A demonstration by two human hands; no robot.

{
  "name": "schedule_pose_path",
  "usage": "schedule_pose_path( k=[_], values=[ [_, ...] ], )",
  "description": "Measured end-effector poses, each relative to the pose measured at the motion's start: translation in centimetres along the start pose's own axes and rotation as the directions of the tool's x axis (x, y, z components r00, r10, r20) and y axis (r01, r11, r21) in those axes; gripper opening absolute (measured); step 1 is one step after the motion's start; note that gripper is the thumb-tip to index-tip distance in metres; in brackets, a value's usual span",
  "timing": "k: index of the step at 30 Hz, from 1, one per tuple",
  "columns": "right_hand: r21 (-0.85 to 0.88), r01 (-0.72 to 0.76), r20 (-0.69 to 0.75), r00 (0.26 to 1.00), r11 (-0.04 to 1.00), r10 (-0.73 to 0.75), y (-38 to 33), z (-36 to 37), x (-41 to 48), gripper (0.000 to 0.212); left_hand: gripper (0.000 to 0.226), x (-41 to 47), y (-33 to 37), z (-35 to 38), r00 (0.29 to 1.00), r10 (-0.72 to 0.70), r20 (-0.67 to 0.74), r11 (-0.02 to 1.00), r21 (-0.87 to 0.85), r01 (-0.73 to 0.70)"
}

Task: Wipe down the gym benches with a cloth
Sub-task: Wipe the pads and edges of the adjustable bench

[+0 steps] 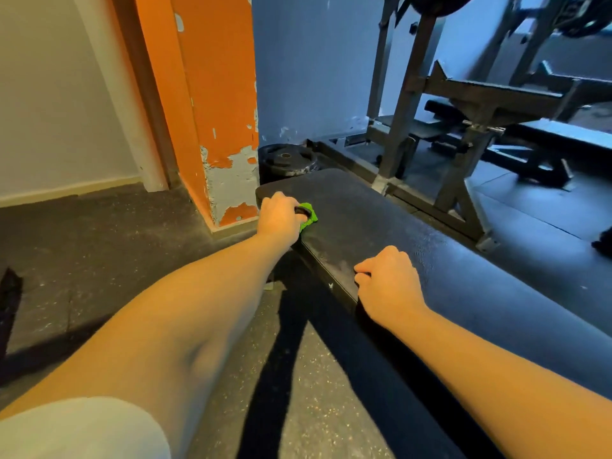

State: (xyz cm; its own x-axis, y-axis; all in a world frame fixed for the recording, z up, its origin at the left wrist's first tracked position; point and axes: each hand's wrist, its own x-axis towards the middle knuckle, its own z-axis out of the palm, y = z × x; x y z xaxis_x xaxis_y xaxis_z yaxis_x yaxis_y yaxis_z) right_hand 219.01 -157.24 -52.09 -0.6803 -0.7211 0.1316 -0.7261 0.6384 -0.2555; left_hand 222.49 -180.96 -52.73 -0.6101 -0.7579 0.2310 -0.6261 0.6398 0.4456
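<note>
Wiping in progress, early stage.
Left hand [280, 213] grip closed round green cloth [309, 215] at far left corner of bench [381, 220]; right hand [387, 279] curled, empty; dust [337, 263] remains beside it.

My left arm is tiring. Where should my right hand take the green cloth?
Pinch the bunched green cloth where it pokes out beyond the left hand's fingers, coming from the bench's middle; the rest is buried in that hand's grip.
</note>
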Motion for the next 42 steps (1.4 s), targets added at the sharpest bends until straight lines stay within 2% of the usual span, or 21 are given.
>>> schedule_pose_path(
  k=[4,7,10,13,15,17,19,22,25,28,33,38,40,42],
  values=[
    [-0.044,0.010,0.127,0.992,0.999,-0.004,0.4,-0.2,-0.3,0.024,0.042,0.8,0.7,0.2,0.999,0.043,0.014,0.989,0.142,-0.045],
    [-0.057,0.017,0.209,0.978,0.998,-0.004,0.2,-0.6,0.2,0.024,0.041,-0.3,0.4,0.4,0.996,0.082,0.025,0.994,0.074,-0.084],
    [-0.037,0.018,0.251,0.968,0.999,-0.008,0.3,-0.8,0.3,0.027,0.031,-4.0,0.2,0.2,0.977,0.212,0.028,0.975,-0.074,-0.210],
    [0.006,0.024,0.250,0.968,1.000,-0.024,0.2,-1.6,0.3,0.026,0.023,-9.0,1.0,-0.1,0.897,0.433,0.093,0.896,-0.152,-0.417],
    [0.021,0.035,0.260,0.965,0.999,-0.040,0.2,-2.1,0.2,0.027,0.022,-8.9,1.4,0.2,0.874,0.469,0.130,0.881,-0.132,-0.453],
    [0.026,0.051,0.230,0.972,0.998,-0.055,0.8,-2.2,0.1,0.028,0.022,-6.1,1.4,0.5,0.904,0.410,0.122,0.911,-0.091,-0.401],
    [0.039,0.053,0.215,0.975,0.998,-0.060,1.4,-2.0,-0.1,0.027,0.024,-3.2,1.4,1.1,0.955,0.286,0.079,0.958,-0.018,-0.286],
    [0.007,0.079,0.206,0.975,0.997,-0.078,2.1,-1.1,0.0,0.025,0.028,-0.9,1.9,2.4,0.981,0.193,0.021,0.980,0.039,-0.194],
    [0.024,0.079,0.187,0.979,0.997,-0.082,2.0,-0.9,0.2,0.025,0.030,-1.2,2.7,2.7,0.984,0.179,-0.012,0.977,0.117,-0.177],
    [0.023,0.087,0.192,0.977,0.996,-0.090,1.8,-1.2,-0.1,0.028,0.030,-3.3,2.9,2.4,0.980,0.198,-0.021,0.973,0.127,-0.194],
    [0.069,0.066,0.124,0.990,0.995,-0.074,2.5,-2.9,-1.5,0.020,0.027,-8.4,2.5,1.2,0.965,0.255,0.062,0.967,-0.023,-0.254],
    [0.168,0.039,0.149,0.987,0.985,-0.064,2.8,-4.2,-4.0,0.023,0.019,-16.4,2.7,-0.3,0.931,0.341,0.132,0.916,-0.269,-0.297],
    [0.208,0.044,0.128,0.989,0.977,-0.071,2.4,-4.1,-5.2,0.019,0.018,-19.7,1.9,0.3,0.974,0.213,0.071,0.891,-0.425,-0.163],
    [0.214,0.075,0.111,0.989,0.974,-0.100,2.1,-3.8,-6.2,0.018,0.017,-21.4,0.6,1.7,0.999,-0.035,0.013,0.797,-0.603,0.035]
  ],
)
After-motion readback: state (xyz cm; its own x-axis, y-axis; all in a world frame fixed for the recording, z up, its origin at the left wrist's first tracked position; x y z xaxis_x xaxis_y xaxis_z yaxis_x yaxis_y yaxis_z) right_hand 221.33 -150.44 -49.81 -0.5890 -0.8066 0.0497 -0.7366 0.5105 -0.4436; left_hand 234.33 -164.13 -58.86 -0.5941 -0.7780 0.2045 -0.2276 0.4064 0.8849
